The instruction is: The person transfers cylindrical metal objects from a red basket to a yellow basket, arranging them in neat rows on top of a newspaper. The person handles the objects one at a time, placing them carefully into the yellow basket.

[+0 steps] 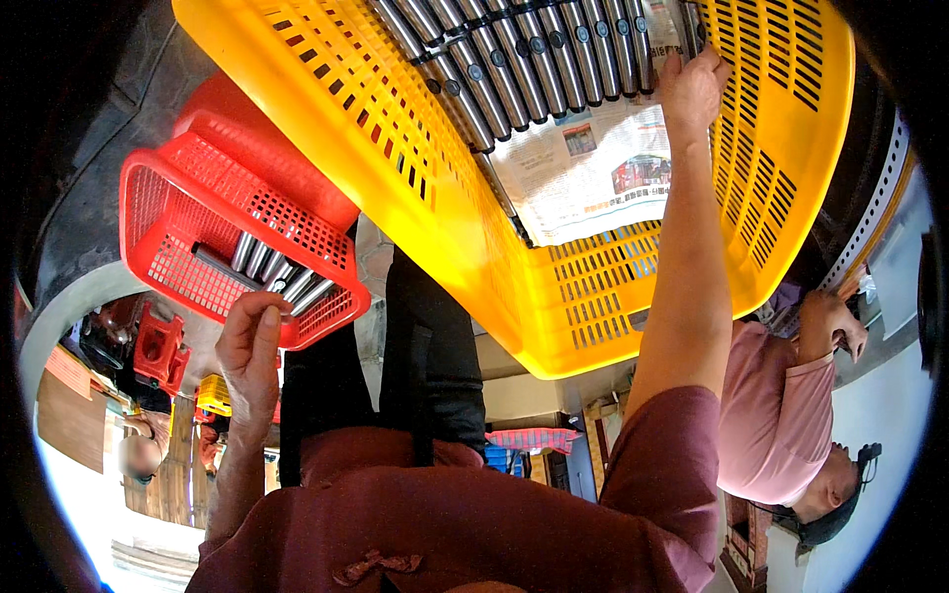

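With my right hand [692, 94] I reach inside the yellow basket [450, 232], and the thumb and fingers are closed together on the near end of one metal tube [691, 28], close to the side wall. Just to the left of these fingers lies a row of shiny tubes [537, 61], side by side, with black end parts. Below the fingers, a printed newspaper sheet [578, 183] covers part of the basket's bottom.

My left hand [249, 346] is at the near edge of the red basket [219, 158], well apart from the right one. Its fingers are bent, with the thumb near to them. A dark bar [222, 265] comes up to these fingertips, but I cannot tell if they are clamped on it. Just beyond them, more metal tubes [265, 259] lie in this basket.

Lower and to the right of my right fingers is a co-worker's hand [828, 324], below a metal strip with holes [870, 203].
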Demonstrator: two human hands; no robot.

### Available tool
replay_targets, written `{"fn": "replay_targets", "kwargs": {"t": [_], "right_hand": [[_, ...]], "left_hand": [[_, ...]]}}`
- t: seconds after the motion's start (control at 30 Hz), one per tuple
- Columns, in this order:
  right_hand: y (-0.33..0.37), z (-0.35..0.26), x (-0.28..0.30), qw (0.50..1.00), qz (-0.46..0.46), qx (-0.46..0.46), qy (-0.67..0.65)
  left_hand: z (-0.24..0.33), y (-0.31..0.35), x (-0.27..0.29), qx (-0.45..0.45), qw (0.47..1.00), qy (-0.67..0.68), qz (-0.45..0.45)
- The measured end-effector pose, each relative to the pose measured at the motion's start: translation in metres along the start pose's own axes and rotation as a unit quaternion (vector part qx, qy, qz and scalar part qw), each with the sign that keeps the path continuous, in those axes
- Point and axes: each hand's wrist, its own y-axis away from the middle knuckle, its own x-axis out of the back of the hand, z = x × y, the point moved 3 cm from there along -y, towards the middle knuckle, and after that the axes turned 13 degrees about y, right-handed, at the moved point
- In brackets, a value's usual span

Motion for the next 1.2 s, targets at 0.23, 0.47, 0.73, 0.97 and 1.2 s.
{"fn": "replay_targets", "kwargs": {"t": [0.23, 0.47, 0.73, 0.97, 1.2], "right_hand": [[-0.01, 0.001, -0.007, 0.994, -0.054, 0.005, 0.092], [-0.007, -0.015, 0.001, 0.993, -0.043, 0.109, 0.033], [-0.009, -0.017, -0.004, 0.992, -0.102, 0.077, 0.01], [-0.011, -0.004, -0.022, 0.985, -0.12, 0.061, -0.105], [-0.003, 0.009, -0.028, 0.974, -0.158, 0.03, -0.16]], "left_hand": [[0.0, -0.002, 0.003, 0.016, 1.0, -0.009, 0.003], [-0.002, 0.003, -0.002, 0.012, 1.0, 0.018, 0.011], [-0.007, 0.002, 0.012, 0.017, 0.999, -0.018, 0.022], [-0.022, -0.001, 0.045, -0.009, 0.997, -0.038, 0.061], [-0.041, 0.003, 0.074, -0.005, 0.996, -0.029, 0.088]]}}
